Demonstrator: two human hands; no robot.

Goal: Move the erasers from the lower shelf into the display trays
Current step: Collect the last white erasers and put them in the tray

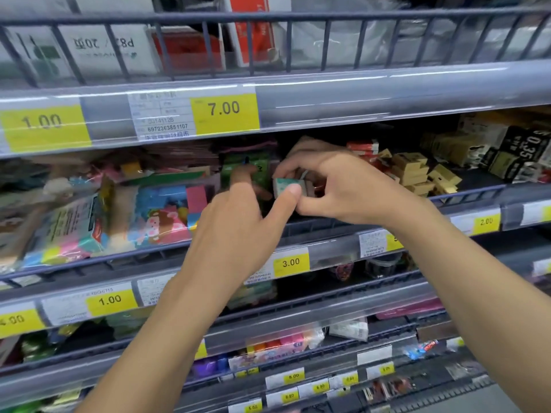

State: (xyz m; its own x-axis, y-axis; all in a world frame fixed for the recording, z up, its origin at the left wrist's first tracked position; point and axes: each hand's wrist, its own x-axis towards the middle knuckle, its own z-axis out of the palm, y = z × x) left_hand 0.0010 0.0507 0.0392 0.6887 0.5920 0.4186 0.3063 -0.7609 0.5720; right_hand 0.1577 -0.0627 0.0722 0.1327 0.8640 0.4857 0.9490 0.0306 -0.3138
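Both my hands reach into the middle shelf. A small eraser [284, 184] in a pale teal wrapper sits between them. My right hand [337, 186] pinches it from above and behind with curled fingers. The thumb of my left hand [238, 225] presses on its front, while the left forefinger stretches toward a green packet [238, 168] behind. Whatever lies under the eraser is hidden by my hands. A pack of pink and blue erasers [167, 213] lies to the left on the same shelf.
Small yellow boxes [414, 171] are stacked to the right of my hands. A wire rail [328, 225] fronts the shelf, with yellow price tags [290, 262] below. Lower shelves hold more coloured erasers [277, 344]. The upper shelf carries white and red boxes [250, 34].
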